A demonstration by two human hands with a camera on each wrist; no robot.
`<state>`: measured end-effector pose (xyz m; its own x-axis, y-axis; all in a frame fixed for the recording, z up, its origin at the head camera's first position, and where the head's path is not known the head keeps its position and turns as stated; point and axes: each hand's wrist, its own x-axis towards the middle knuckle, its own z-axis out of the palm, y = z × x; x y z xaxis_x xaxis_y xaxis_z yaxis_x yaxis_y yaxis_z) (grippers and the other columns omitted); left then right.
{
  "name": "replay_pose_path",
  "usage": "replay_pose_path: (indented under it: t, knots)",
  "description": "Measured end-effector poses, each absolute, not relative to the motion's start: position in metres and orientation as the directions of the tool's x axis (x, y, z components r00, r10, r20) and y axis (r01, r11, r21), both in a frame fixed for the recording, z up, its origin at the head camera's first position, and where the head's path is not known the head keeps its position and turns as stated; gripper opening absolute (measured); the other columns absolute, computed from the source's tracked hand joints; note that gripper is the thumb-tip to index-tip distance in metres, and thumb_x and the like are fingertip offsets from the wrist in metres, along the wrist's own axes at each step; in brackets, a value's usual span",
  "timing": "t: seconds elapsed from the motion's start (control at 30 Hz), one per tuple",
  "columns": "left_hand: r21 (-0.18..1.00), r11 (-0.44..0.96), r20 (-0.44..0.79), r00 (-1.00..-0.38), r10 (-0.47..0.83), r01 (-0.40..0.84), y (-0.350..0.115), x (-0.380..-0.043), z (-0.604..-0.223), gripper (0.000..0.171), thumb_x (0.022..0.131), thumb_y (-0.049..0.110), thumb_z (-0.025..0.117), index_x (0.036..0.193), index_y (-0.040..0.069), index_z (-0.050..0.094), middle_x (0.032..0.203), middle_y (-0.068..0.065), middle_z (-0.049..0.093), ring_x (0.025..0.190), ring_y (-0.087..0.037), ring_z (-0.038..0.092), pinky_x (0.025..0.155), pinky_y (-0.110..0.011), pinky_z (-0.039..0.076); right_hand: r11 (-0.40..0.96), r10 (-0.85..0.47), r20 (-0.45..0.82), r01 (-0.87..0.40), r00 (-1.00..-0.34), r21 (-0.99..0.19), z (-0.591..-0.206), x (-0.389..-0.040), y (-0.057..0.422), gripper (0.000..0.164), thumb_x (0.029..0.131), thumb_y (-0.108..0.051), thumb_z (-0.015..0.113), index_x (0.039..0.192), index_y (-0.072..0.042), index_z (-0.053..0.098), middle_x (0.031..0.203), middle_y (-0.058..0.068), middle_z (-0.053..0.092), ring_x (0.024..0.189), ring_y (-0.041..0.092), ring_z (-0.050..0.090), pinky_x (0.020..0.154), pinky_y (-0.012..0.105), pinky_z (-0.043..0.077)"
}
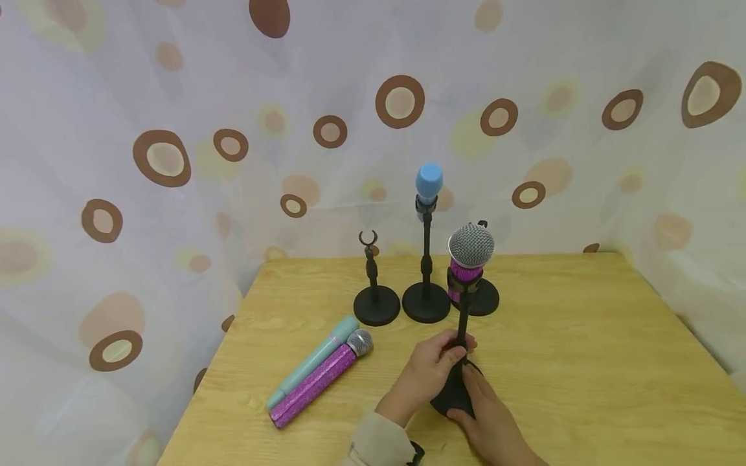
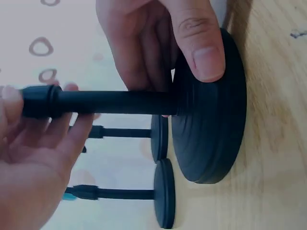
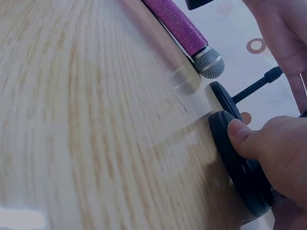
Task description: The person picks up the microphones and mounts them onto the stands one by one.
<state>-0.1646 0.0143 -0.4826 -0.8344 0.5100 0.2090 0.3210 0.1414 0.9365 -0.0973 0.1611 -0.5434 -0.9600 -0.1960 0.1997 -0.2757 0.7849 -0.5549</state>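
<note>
A black microphone stand (image 1: pixel 463 320) carries a purple microphone with a silver mesh head (image 1: pixel 471 246) in its top clip. My left hand (image 1: pixel 425 372) grips the stand's pole low down, fingers behind and thumb in front. On the round base (image 2: pixel 211 139), my right hand (image 1: pixel 492 414) holds the edge, its thumb on the upper face. Whether the base touches the table cannot be told. Left of my hands, a mint-green microphone (image 1: pixel 315 362) and a second purple microphone (image 1: pixel 317 385) lie side by side.
Behind stand a short black stand with a bare clip (image 1: pixel 373 285) and a taller stand (image 1: pixel 427 259) bearing a blue microphone (image 1: pixel 429 181). Another black base (image 1: pixel 485 299) is partly hidden behind the held stand. A spotted curtain (image 1: pixel 350 168) borders the wooden table (image 1: pixel 612 362).
</note>
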Motion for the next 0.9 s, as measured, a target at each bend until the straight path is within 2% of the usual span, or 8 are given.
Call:
replay_pose_path:
  t: [0.17, 0.3, 0.53, 0.7, 0.8, 0.9]
  knots:
    - [0.896, 0.267, 0.204, -0.862, 0.465, 0.356, 0.022, -0.162, -0.477, 0.012, 0.1, 0.025, 0.057, 0.108, 0.02, 0.065, 0.107, 0.007, 0.071, 0.099, 0.002, 0.063, 0.089, -0.017, 0.052, 0.778, -0.179, 0.201, -0.264, -0.963, -0.57, -0.55, -0.099, 0.164, 0.077, 0.086, -0.02, 0.077, 0.147, 0.006, 0.037, 0.15, 0.027, 0.042, 0.136, 0.044, 0.045, 0.103, 0.055, 0.046]
    - [0.861, 0.305, 0.211, -0.831, 0.514, 0.407, 0.018, -0.166, -0.477, 0.011, 0.1, 0.023, 0.054, 0.105, 0.02, 0.064, 0.101, 0.007, 0.071, 0.093, 0.002, 0.063, 0.087, -0.018, 0.052, 0.768, -0.183, 0.184, -0.257, -0.966, -0.586, -0.553, -0.099, 0.163, 0.076, 0.086, -0.02, 0.076, 0.146, 0.008, 0.038, 0.15, 0.028, 0.042, 0.137, 0.044, 0.044, 0.104, 0.055, 0.045]
    - [0.862, 0.227, 0.225, -0.744, 0.629, 0.453, 0.008, -0.179, -0.473, 0.015, 0.101, 0.021, 0.053, 0.11, 0.014, 0.063, 0.103, -0.002, 0.071, 0.096, 0.001, 0.063, 0.094, -0.019, 0.051, 0.763, -0.182, 0.216, -0.276, -0.959, -0.585, -0.548, -0.099, 0.163, 0.077, 0.086, -0.019, 0.076, 0.147, 0.007, 0.038, 0.15, 0.027, 0.042, 0.137, 0.044, 0.043, 0.104, 0.055, 0.045]
    - [0.908, 0.185, 0.188, -0.761, 0.621, 0.376, 0.007, -0.179, -0.477, 0.02, 0.101, 0.026, 0.054, 0.116, 0.016, 0.064, 0.113, -0.001, 0.072, 0.104, 0.0, 0.064, 0.097, -0.02, 0.05, 0.763, -0.178, 0.174, -0.247, -0.969, -0.597, -0.548, -0.101, 0.163, 0.079, 0.087, -0.02, 0.075, 0.148, 0.007, 0.035, 0.152, 0.027, 0.04, 0.139, 0.043, 0.042, 0.106, 0.055, 0.044]
    - [0.89, 0.275, 0.141, -0.792, 0.594, 0.365, 0.005, -0.173, -0.481, 0.029, 0.102, 0.03, 0.052, 0.126, 0.019, 0.062, 0.121, 0.002, 0.07, 0.113, -0.001, 0.063, 0.099, -0.021, 0.05, 0.758, -0.182, 0.127, -0.221, -0.975, -0.614, -0.549, -0.102, 0.163, 0.08, 0.088, -0.022, 0.075, 0.15, 0.006, 0.033, 0.153, 0.027, 0.037, 0.14, 0.044, 0.039, 0.108, 0.055, 0.042]
    - [0.769, 0.459, 0.118, -0.804, 0.583, 0.445, -0.001, -0.163, -0.487, 0.034, 0.102, 0.029, 0.051, 0.133, 0.016, 0.059, 0.128, 0.001, 0.067, 0.12, -0.006, 0.061, 0.1, -0.022, 0.051, 0.757, -0.184, 0.111, -0.212, -0.977, -0.617, -0.549, -0.101, 0.163, 0.079, 0.089, -0.023, 0.074, 0.151, 0.005, 0.033, 0.154, 0.027, 0.037, 0.141, 0.044, 0.039, 0.108, 0.055, 0.042]
